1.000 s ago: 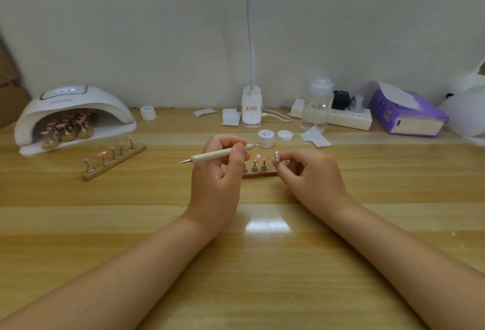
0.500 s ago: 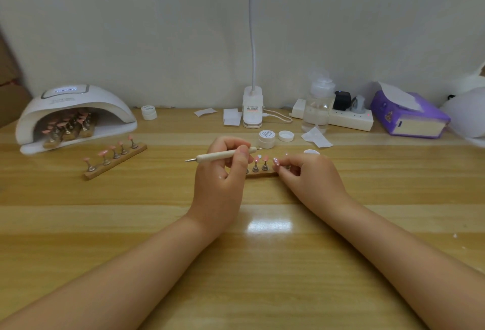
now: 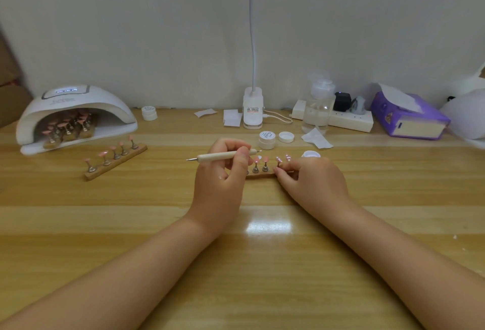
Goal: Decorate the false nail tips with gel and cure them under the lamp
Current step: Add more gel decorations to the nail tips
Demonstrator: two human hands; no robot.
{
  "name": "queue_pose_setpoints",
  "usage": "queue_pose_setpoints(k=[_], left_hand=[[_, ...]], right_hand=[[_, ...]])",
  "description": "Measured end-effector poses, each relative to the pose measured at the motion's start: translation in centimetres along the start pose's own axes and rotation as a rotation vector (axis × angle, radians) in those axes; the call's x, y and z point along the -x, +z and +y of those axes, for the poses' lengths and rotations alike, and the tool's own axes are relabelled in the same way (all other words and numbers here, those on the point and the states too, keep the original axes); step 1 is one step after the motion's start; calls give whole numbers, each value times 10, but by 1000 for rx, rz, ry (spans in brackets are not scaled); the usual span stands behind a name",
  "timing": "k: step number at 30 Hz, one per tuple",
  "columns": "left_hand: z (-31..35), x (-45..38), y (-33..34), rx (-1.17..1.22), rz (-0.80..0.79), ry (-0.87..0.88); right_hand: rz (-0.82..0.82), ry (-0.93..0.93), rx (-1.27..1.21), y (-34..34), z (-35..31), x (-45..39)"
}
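Left hand [image 3: 220,185] is gripping the dotting pen [image 3: 225,156] level while right hand [image 3: 312,182] fingers are pinching the wooden nail-tip stand [image 3: 258,175] at 12 o'clock mid-table; best keeping the stand pinned and dabbing gel lightly, curing lamp [image 3: 76,117] waiting at 10 o'clock.

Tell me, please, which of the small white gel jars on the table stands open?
The jar behind the hands, right of the dotting tool's tip: its cap lies beside it. The other jar, near the curing lamp, looks capped.
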State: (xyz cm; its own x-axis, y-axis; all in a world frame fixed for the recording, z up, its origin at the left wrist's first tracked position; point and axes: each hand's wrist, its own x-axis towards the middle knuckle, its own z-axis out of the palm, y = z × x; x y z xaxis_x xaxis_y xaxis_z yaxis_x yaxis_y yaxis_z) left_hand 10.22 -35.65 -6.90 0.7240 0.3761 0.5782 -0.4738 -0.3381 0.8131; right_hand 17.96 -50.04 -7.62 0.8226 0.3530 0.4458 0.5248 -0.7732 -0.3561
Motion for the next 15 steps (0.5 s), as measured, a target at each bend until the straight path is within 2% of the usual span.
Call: queue_pose_setpoints(k=[5, 12, 15], left_hand=[[-1, 0, -1, -3, 8, -12], [-1, -1, -2, -2, 16, -35], [0, 0, -3, -4, 11, -39]], right_hand=[[8, -59, 63, -7, -1, 5], [250, -90, -88, -22, 6, 2], [291, -9, -124, -25, 22, -7]])
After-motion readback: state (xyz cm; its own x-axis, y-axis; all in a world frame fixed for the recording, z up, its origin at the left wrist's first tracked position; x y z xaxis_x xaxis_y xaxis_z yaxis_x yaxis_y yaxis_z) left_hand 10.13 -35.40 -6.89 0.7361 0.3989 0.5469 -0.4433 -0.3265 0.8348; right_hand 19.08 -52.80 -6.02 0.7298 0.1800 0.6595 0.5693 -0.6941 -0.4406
